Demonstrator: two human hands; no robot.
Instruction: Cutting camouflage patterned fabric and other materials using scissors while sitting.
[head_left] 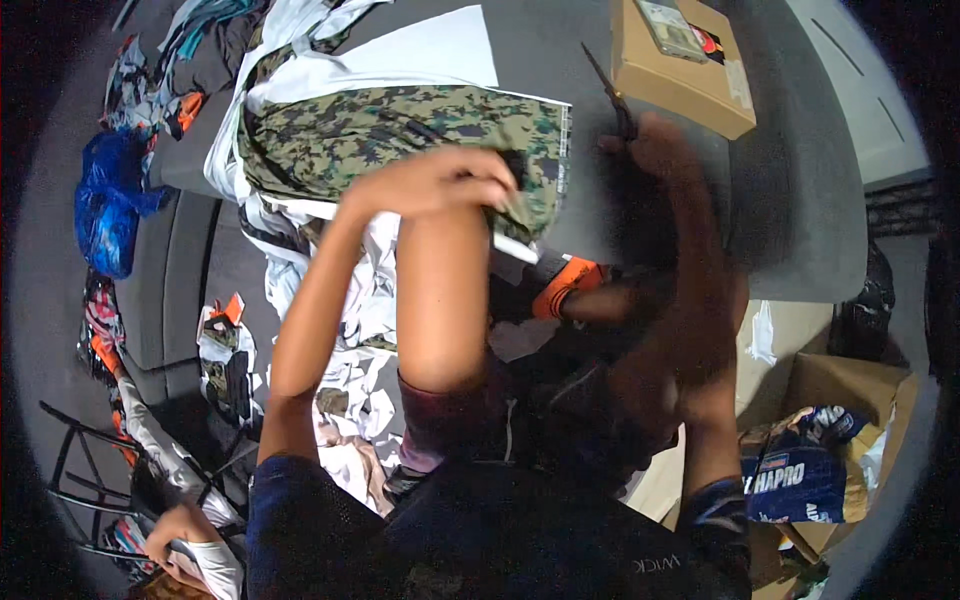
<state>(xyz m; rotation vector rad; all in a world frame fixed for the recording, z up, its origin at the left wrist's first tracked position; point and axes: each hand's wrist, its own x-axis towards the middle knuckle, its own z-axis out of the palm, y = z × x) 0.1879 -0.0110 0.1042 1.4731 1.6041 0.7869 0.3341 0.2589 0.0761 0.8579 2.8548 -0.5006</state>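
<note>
My left hand (440, 183) reaches over a raised bare knee (440, 260) to the front right corner of camouflage fabric (340, 130) lying on white material along the grey table (640, 240). Its bent fingers are blurred; I cannot tell whether they pinch the cloth. My right hand (650, 145), in shadow right of the fabric, is closed round the handles of dark scissors (602, 78), blades pointing toward the table's far side. A foot in an orange-and-black slide (560, 287) shows below the table edge.
A cardboard box (680, 95) with a flat packet on top sits back right. Clothing (190, 40) and a blue bag (105, 200) lie left. White scraps (365, 410) lie below. A black chair (80, 480) and another person's hand (175, 530) are lower left; an open carton (850, 380) is lower right.
</note>
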